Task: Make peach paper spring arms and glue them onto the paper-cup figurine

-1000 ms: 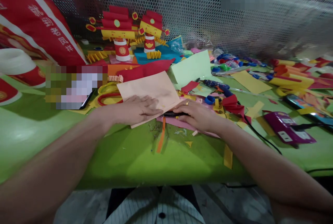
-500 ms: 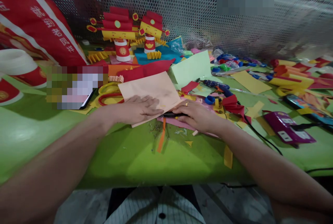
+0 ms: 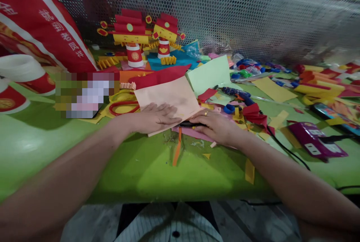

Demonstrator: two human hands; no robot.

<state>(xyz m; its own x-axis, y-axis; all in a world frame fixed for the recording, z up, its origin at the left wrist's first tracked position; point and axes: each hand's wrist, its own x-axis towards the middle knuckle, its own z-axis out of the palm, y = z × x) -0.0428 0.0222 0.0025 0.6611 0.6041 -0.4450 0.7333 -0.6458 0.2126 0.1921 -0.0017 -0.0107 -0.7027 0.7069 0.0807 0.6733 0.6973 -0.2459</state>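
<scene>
A sheet of pale peach paper lies folded in front of me, its fold along the near edge. My left hand rests flat on it, fingers spread, pressing it down. At the sheet's near right corner, my right hand, with a ring on one finger, pinches the paper's edge between fingers and thumb. A slim black object shows below the right fingers; I cannot make out its kind. Red-handled scissors lie left of the sheet, and an orange paper strip lies just below it.
Two red-and-yellow paper figures stand at the back. A light green folded paper, a blue glue gun and coloured scraps lie around. On the right is a purple power socket; paper cups lie at left.
The whole view has shifted slightly, so things appear a little further right. Both hands keep nearly the same place on the peach paper.
</scene>
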